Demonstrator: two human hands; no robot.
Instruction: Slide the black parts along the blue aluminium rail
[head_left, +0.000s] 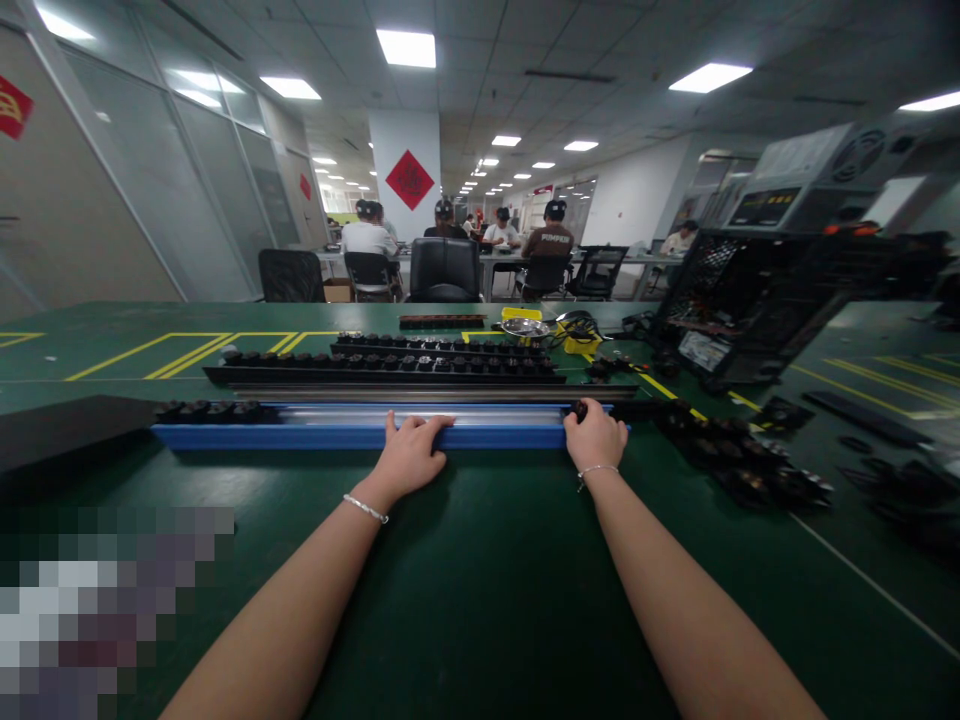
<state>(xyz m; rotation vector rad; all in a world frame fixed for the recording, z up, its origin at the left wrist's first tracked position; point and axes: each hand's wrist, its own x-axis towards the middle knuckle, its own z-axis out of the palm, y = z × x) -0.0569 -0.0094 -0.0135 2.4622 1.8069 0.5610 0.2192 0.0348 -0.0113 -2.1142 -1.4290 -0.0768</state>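
A long blue channel rail (pixel 300 437) lies crosswise on the green table in front of me. Several small black parts (pixel 217 411) sit in its left end, and its middle stretch shows a bare pale inner surface. My left hand (pixel 411 452) rests on the rail's near edge with thumb and fingers apart, holding nothing. At the rail's right end, my right hand (pixel 596 435) is closed round a small dark part (pixel 578 410) whose kind I cannot make out; the fingers hide most of it.
Behind the rail lie black strips (pixel 382 370) bearing rows of black parts. Loose black parts (pixel 742 455) are heaped at the right, before an opened computer case (pixel 739 310). A metal bowl (pixel 525 327) and a yellow bin (pixel 581 343) stand farther back. People (pixel 551 240) sit beyond.
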